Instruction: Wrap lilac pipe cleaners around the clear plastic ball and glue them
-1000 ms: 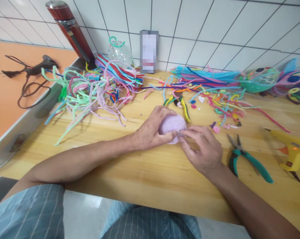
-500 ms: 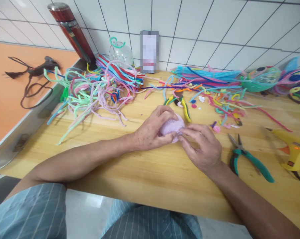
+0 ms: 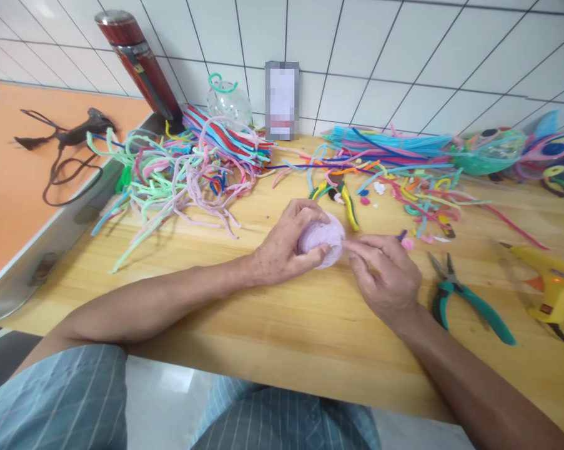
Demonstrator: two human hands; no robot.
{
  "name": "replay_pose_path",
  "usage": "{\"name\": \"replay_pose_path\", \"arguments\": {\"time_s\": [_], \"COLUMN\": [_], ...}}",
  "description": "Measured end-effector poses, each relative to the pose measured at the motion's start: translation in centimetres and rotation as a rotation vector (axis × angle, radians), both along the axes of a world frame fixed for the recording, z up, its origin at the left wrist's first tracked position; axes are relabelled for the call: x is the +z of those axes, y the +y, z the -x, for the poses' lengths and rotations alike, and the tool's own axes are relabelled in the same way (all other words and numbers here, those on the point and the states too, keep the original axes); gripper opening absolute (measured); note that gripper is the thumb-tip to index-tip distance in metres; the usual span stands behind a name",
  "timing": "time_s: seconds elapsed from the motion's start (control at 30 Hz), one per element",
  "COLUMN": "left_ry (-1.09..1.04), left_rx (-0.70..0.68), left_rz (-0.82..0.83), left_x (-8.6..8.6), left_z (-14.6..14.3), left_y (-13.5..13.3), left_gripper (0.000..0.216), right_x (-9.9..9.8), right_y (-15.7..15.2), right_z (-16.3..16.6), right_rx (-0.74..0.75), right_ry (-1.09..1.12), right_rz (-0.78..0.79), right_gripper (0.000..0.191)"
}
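Observation:
A pale lilac ball of wound pipe cleaner [image 3: 323, 236] rests just above the wooden table [image 3: 272, 312], near its middle. My left hand [image 3: 282, 247] is wrapped round the ball's left side, thumb underneath and fingers over the top. My right hand [image 3: 387, 275] meets the ball from the right, its fingertips pinched against the ball's lower right edge. Both forearms lie on the table.
A loose heap of coloured pipe cleaners [image 3: 183, 169] lies at back left, straight bundles [image 3: 389, 147] at back right. Teal-handled pliers [image 3: 469, 300] and a yellow glue gun [image 3: 551, 281] lie right of my right hand. A red flask [image 3: 138, 59] leans on the tiled wall.
The ball has turned slightly in my left hand. My right fingertips have shifted a little along its lower right edge. The view has dropped a touch.

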State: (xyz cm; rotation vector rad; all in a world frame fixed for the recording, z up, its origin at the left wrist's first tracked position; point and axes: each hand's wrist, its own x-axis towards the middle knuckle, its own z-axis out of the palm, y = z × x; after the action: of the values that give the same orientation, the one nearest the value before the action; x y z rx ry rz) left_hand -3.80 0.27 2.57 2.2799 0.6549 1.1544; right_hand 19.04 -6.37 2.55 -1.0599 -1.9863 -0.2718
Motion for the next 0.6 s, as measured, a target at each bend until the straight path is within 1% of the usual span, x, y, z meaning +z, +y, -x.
{"name": "replay_pose_path", "arguments": {"time_s": [0.33, 0.5, 0.6], "left_ry": [0.015, 0.015, 0.011], "left_rx": [0.046, 0.067, 0.085], "left_rz": [0.021, 0.03, 0.028], "left_x": [-0.2, -0.2, -0.1], "left_z": [0.0, -0.2, -0.3], "left_y": [-0.5, -0.9, -1.1], "left_gripper": [0.038, 0.04, 0.041], "right_x": [0.1, 0.2, 0.1], "right_y": [-0.5, -0.6, -0.7], "right_z": [0.4, 0.5, 0.5], "right_rx": [-0.005, -0.017, -0.017], "right_ry": [-0.029, -0.061, -0.074], "right_rz": [0.001, 0.0, 0.009], "right_gripper": [0.038, 0.035, 0.038]}}
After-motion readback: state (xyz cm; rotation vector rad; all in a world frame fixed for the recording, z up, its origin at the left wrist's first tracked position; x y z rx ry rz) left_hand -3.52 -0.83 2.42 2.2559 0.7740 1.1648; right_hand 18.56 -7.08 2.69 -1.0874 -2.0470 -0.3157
